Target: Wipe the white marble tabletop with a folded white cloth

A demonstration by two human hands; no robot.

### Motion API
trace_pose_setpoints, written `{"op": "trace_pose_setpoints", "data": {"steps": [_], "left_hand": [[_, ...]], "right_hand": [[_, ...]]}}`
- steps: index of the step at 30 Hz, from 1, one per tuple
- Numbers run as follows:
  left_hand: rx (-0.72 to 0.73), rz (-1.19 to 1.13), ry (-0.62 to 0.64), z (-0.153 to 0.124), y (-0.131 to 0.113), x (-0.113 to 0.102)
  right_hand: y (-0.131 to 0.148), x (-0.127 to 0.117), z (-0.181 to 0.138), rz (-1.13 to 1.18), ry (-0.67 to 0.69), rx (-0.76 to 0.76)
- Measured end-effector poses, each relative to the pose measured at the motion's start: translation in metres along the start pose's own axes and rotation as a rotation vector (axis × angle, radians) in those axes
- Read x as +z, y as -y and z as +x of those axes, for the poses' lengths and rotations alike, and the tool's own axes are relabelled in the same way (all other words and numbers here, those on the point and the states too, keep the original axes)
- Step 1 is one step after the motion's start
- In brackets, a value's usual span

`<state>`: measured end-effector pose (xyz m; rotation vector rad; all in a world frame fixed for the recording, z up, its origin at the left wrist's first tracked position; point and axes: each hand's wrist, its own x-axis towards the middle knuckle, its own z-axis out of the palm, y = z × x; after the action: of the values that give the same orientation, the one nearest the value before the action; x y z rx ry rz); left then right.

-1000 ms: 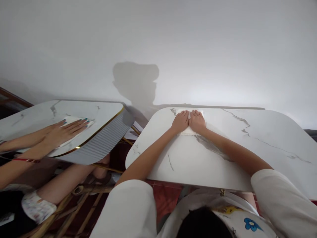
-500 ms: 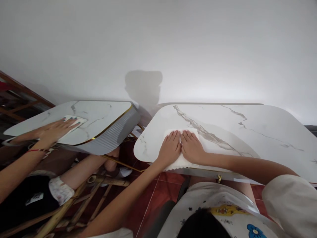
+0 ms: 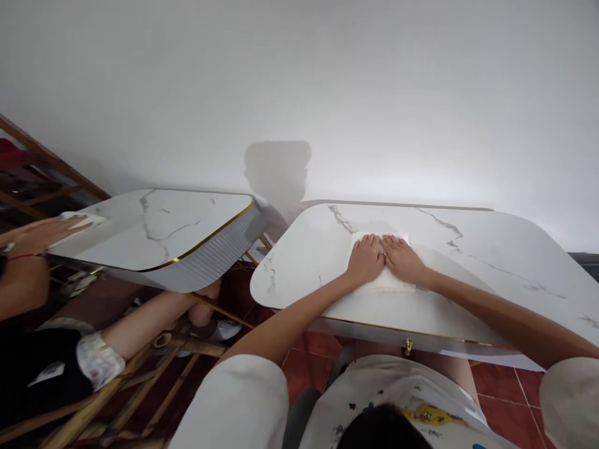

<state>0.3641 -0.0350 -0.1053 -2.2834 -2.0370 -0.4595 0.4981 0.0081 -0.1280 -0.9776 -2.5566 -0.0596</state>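
Observation:
A white cloth [image 3: 388, 282] lies spread on a white marble-patterned tabletop [image 3: 496, 249] with rounded corners. My left hand [image 3: 366, 259] rests flat on the cloth's left half, fingers stretched forward. Beside it, my right hand [image 3: 403, 259] presses flat on the right half, its thumb side close to the left hand. Both palms face down, and neither hand is wrapped round the cloth. Grey veins of the pattern run beyond the cloth's far edge.
At left, a co-worker's hand [image 3: 44, 234] lies on another white cloth [image 3: 88, 218] on a second marble-patterned table [image 3: 187, 215]. A brass-coloured knob [image 3: 409, 347] sticks out of my table's front. Bamboo furniture [image 3: 163, 368] stands at lower left; a white wall [image 3: 374, 93] rises behind.
My two hands and the cloth under them have slid right and farther from me across the tabletop. The co-worker's hand and cloth have moved left on the other table.

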Motion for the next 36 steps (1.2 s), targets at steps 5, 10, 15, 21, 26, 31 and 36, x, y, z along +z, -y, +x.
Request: {"op": "trace_pose_setpoints", "data": {"steps": [5, 10, 15, 21, 26, 31, 36], "left_hand": [[0.013, -0.037, -0.069, 0.078, 0.019, 0.019], [-0.033, 0.008, -0.091, 0.134, 0.046, 0.028], [-0.051, 0.055, -0.095, 0.173, 0.058, 0.040], [0.003, 0.044, -0.070, 0.199, 0.041, 0.049], [0.064, 0.044, -0.056, 0.193, 0.022, 0.053], [0.102, 0.021, -0.004, 0.162, 0.010, 0.050], [0.153, 0.002, -0.009, 0.115, 0.007, 0.038]], "right_hand": [[-0.038, 0.008, 0.063, -0.005, 0.100, 0.195], [-0.064, 0.017, 0.117, 0.028, 0.099, 0.192], [-0.094, 0.030, 0.149, 0.032, 0.060, 0.139], [-0.122, 0.031, 0.144, -0.001, 0.040, 0.217], [-0.122, 0.022, 0.119, -0.015, 0.048, 0.292], [-0.098, 0.010, 0.085, -0.002, 0.037, 0.342], [-0.057, 0.001, 0.054, -0.006, 0.018, 0.364]]}}
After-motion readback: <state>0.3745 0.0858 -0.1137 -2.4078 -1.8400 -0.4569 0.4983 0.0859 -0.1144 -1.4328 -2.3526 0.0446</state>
